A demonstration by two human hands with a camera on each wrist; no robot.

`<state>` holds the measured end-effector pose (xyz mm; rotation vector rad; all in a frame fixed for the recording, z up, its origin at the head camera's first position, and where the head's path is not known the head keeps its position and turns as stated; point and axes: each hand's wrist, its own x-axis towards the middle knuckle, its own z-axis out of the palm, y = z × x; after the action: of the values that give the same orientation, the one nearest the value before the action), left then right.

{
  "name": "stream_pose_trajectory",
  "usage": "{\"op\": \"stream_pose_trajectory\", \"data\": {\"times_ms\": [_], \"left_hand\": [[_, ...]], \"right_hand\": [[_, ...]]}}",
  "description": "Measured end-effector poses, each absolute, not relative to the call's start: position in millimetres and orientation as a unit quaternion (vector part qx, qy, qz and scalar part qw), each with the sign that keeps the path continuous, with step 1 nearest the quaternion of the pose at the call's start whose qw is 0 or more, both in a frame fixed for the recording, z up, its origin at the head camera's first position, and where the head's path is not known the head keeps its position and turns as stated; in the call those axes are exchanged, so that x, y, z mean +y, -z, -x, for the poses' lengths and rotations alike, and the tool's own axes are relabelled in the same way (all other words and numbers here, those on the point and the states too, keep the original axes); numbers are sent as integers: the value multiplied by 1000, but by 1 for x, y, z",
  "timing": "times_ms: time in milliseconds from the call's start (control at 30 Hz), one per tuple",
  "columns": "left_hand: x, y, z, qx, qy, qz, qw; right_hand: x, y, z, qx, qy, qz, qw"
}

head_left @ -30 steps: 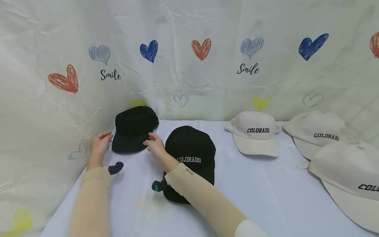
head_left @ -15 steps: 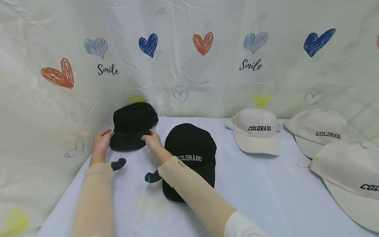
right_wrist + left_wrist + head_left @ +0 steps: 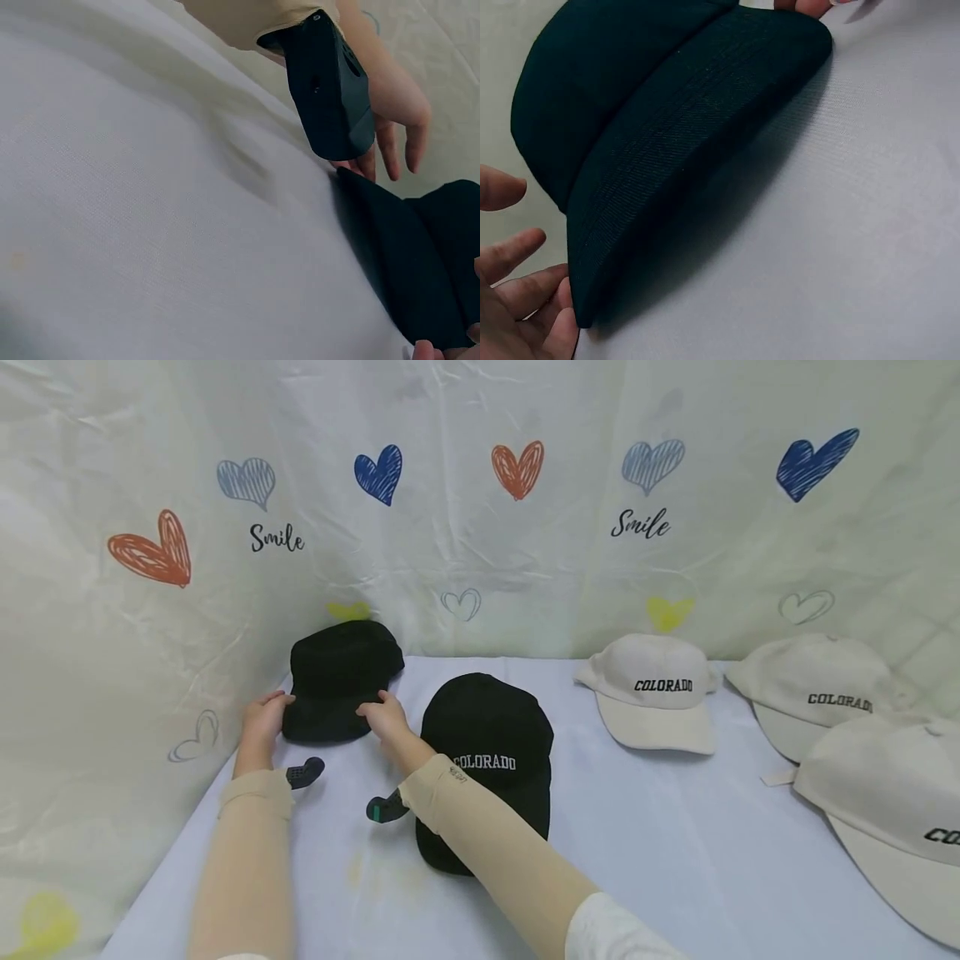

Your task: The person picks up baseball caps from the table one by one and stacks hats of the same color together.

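Note:
A plain black baseball cap (image 3: pixel 345 668) sits at the table's far left, its brim (image 3: pixel 667 165) facing the person and its front edge slightly off the cloth. My left hand (image 3: pixel 262 724) pinches the brim's left corner; in the left wrist view, two of its fingers stand apart from the cap. At the opposite corner, my right hand (image 3: pixel 386 718) holds the brim between thumb and fingers, only partly seen in the right wrist view. A second black cap (image 3: pixel 487 718), lettered COLORADO, lies just right of it, partly hidden under my right forearm.
Several cream COLORADO caps stand to the right: one cream cap (image 3: pixel 652 685) alone, and two overlapping at the far right edge, the nearer cream cap (image 3: pixel 885 785) cut off by the frame. A heart-printed curtain (image 3: pixel 450 543) closes off the back and left. White cloth (image 3: pixel 637 860) covers the table.
Both hands have closed in on the left black cap's brim and now hold its corners. The view has shifted slightly. The other caps stay in place.

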<state>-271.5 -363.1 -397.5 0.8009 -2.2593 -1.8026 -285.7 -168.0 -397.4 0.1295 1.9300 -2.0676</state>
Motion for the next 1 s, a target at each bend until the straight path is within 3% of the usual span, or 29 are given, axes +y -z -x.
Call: {"op": "stream_pose_trajectory", "data": {"times_ms": [367,1000], "left_hand": [[-371,401,275,-735,623,-261,61],[-388,405,267,-742,629,-233,-10]], "right_hand": [[-168,402,289,691,705,-49,149],[-169,403,294,717,679,-53,150]]}}
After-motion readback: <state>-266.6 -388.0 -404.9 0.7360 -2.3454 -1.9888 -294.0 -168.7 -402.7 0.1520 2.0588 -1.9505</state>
